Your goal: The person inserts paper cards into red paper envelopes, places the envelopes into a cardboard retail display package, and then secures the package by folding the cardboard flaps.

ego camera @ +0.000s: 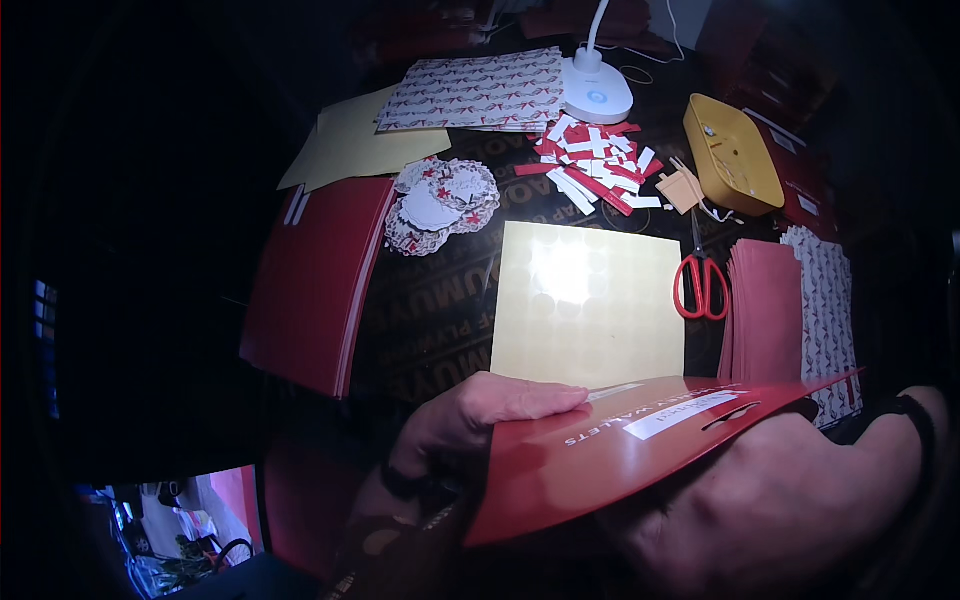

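Observation:
My left hand (pixel 499 405) grips a glossy red printed card (pixel 547 472) at its left end, thumb on top and fingers hidden behind. The card is tilted, bears white writing and white label strips (pixel 679 415), and has a hanging slot near its lower edge. My right hand (pixel 735 480) is below and behind the card's right part; its fingers are hidden, so its hold cannot be made out. Just beyond the card lies a pale yellow sheet of round stickers (pixel 600 330), with lamp glare on it. Red-handled scissors (pixel 702 289) lie at its right edge.
Red cards (pixel 315 285) are stacked at left beside round paper tags (pixel 442 202). Red and white strips (pixel 592 161) lie before a white lamp base (pixel 598 90). Patterned sheets (pixel 476 90) lie behind. At right are a yellow tray (pixel 731 154), pink paper (pixel 765 307) and patterned pieces (pixel 827 315).

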### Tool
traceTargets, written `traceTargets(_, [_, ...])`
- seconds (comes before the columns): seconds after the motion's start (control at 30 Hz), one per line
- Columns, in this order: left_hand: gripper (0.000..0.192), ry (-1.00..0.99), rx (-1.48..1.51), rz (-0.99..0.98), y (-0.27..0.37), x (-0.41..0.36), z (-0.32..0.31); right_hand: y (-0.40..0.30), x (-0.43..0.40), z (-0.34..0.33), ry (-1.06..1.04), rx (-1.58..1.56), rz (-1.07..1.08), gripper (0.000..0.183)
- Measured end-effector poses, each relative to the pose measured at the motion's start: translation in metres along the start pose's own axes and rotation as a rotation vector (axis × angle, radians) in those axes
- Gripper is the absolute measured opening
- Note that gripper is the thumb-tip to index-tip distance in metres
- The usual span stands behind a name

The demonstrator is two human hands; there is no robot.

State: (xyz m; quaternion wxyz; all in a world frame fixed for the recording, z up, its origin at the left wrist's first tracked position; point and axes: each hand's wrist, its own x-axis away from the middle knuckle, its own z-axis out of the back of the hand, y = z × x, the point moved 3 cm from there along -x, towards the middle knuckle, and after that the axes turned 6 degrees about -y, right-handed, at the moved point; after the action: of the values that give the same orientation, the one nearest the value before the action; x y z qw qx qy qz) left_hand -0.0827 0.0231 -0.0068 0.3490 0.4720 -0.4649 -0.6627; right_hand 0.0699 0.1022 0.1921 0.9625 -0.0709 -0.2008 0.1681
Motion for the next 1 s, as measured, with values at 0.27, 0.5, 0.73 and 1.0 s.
traceTargets(0.27, [0.036,-0.007,-0.060,-0.078,-0.004,0.000,-0.001,0.001,0.003,0.006,0.016,0.001,-0.006,0.020])
traceTargets(0.5, [0.036,0.039,-0.060,-0.072,0.002,0.003,-0.002,0.010,-0.007,0.006,0.011,0.000,0.018,0.020])
traceTargets(0.73, [0.031,0.057,-0.093,-0.163,0.003,-0.005,0.001,0.011,-0.007,0.006,0.001,0.007,0.022,0.020])
traceTargets(1.0, [0.034,0.046,-0.115,-0.139,-0.001,0.002,0.002,0.013,-0.012,0.008,-0.020,0.029,0.031,0.021])
